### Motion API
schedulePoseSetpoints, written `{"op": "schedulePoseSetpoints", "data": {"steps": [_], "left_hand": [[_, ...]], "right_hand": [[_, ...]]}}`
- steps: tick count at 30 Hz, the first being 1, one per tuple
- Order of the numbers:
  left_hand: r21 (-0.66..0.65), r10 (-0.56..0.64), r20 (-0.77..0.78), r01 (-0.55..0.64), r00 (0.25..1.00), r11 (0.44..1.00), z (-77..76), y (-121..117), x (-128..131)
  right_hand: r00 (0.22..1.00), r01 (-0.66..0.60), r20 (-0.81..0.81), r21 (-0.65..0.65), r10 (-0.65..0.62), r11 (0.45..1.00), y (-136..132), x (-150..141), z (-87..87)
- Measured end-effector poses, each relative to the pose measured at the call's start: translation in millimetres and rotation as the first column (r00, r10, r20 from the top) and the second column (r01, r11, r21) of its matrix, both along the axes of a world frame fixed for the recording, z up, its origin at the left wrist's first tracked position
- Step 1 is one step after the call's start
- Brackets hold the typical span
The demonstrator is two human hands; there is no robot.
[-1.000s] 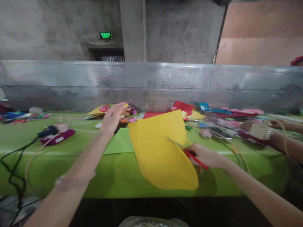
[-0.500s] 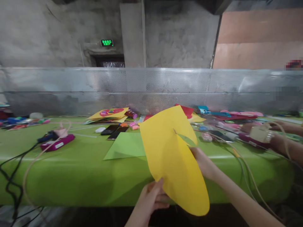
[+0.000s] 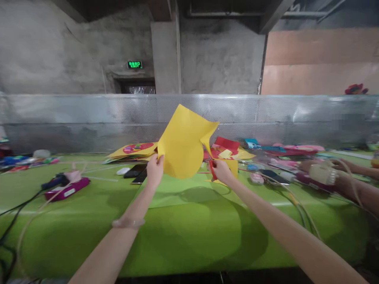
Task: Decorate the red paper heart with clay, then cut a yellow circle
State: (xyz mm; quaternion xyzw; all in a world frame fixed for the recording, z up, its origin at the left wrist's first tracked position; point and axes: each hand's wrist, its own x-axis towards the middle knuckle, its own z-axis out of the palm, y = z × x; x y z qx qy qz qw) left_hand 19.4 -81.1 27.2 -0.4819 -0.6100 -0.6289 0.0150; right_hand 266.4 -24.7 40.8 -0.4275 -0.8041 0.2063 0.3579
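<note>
A yellow paper sheet is held up in the air over the green table. My left hand pinches its lower left edge. My right hand is closed on red-handled scissors at the sheet's lower right, where a cut flap curls away. A light green sheet lies flat on the table under the hands. A smaller yellow piece sits just behind my right hand.
Coloured paper and craft scraps are heaped along the perforated metal barrier. Two phones lie left of my left hand. A purple device with cables is at far left. Another person's hands work at right.
The yellow sheet was lifted off the table's near edge and raised farther out. My left hand moved from the far paper pile to the sheet's edge and grips it.
</note>
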Motion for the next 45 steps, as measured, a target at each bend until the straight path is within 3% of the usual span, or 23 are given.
{"op": "schedulePoseSetpoints", "data": {"steps": [2,6,11,13,17,20,22,24,27,32,34,39,45], "left_hand": [[0.147,-0.069,0.144,0.048,0.987,0.988,-10.7,17.9,-16.4],[0.206,-0.033,0.254,-0.021,0.967,0.978,-30.6,36.5,-44.3],[0.236,0.01,0.303,-0.085,0.953,0.968,-33.5,39.5,-55.2],[0.233,0.005,0.286,-0.074,0.958,0.97,-32.5,39.0,-52.5],[0.211,-0.019,0.251,-0.036,0.968,0.977,-32.7,37.2,-47.8],[0.199,-0.006,0.236,-0.043,0.972,0.979,-33.5,35.7,-48.1],[0.189,-0.014,0.223,-0.029,0.975,0.982,-33.1,34.5,-48.3],[0.18,-0.038,0.208,-0.001,0.977,0.984,-31.9,32.8,-47.2],[0.176,-0.06,0.192,0.025,0.98,0.984,-29.7,29.7,-43.5],[0.174,-0.085,0.184,0.053,0.979,0.983,-29.0,27.5,-40.3],[0.17,-0.106,0.184,0.074,0.977,0.983,-29.2,28.1,-40.6],[0.161,-0.152,0.186,0.122,0.971,0.979,-28.7,27.8,-39.4],[0.14,-0.193,0.171,0.17,0.966,0.975,-26.6,24.9,-34.9]], "right_hand": [[1.0,-0.012,-0.027,-0.024,0.012,1.0,14.4,-14.0,-3.6],[0.995,-0.09,-0.041,-0.066,0.087,0.994,24.8,-30.9,-16.9],[0.979,-0.203,0.004,-0.112,0.205,0.973,22.8,-26.6,-26.3],[0.96,-0.279,-0.022,-0.201,0.28,0.939,22.6,-23.0,-26.6],[0.902,-0.428,-0.129,-0.409,0.413,0.806,22.9,-19.9,-25.9],[0.777,-0.628,-0.371,-0.512,0.509,0.585,22.9,-16.2,-22.4],[0.68,-0.733,-0.536,-0.469,0.5,0.493,23.8,-11.0,-17.0],[0.653,-0.74,-0.609,-0.387,0.45,0.549,25.9,-4.7,-10.3],[0.697,-0.671,-0.612,-0.371,0.374,0.643,29.4,2.4,-3.8],[0.816,-0.566,-0.454,-0.507,0.357,0.65,27.7,-1.4,-11.5],[0.852,-0.521,-0.371,-0.519,0.371,0.677,24.3,-5.5,-15.9],[0.903,-0.429,-0.214,-0.43,0.372,0.794,17.4,-9.4,-18.5],[0.916,-0.398,-0.211,-0.358,0.342,0.845,17.9,-10.2,-19.6]]}}
